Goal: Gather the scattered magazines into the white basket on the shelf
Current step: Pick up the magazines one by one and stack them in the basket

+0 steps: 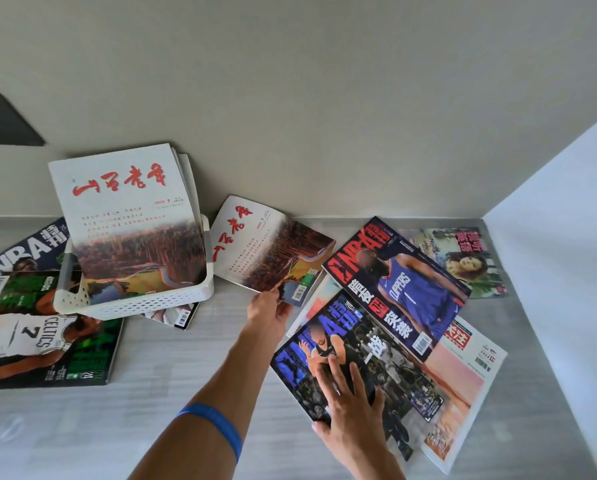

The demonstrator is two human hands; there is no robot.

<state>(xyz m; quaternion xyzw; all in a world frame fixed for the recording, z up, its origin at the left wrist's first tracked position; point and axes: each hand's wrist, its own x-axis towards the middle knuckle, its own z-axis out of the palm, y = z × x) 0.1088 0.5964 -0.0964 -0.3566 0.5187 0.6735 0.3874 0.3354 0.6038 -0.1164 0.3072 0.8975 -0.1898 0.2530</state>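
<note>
The white basket (134, 303) stands at the left of the grey shelf (172, 379) with several white, red-lettered magazines (124, 216) upright in it. My left hand (271, 311), blue band on its wrist, pinches the near corner of a matching white magazine (255, 244), which is tilted up just right of the basket. My right hand (350, 407) lies flat with fingers spread on a dark NBA magazine (387, 368), thumb at its near edge. A red NBA magazine (394, 282) overlaps it. A pale orange magazine (463, 386) lies underneath, and another magazine (466, 261) is at the far right.
The basket rests partly on a green Celtics magazine (48, 334), another NBA magazine (30, 251) and a third one (177, 317) peeking out beneath it. A grey back wall and a white side wall (567, 254) close in the shelf. A dark plate (6, 123) is on the wall.
</note>
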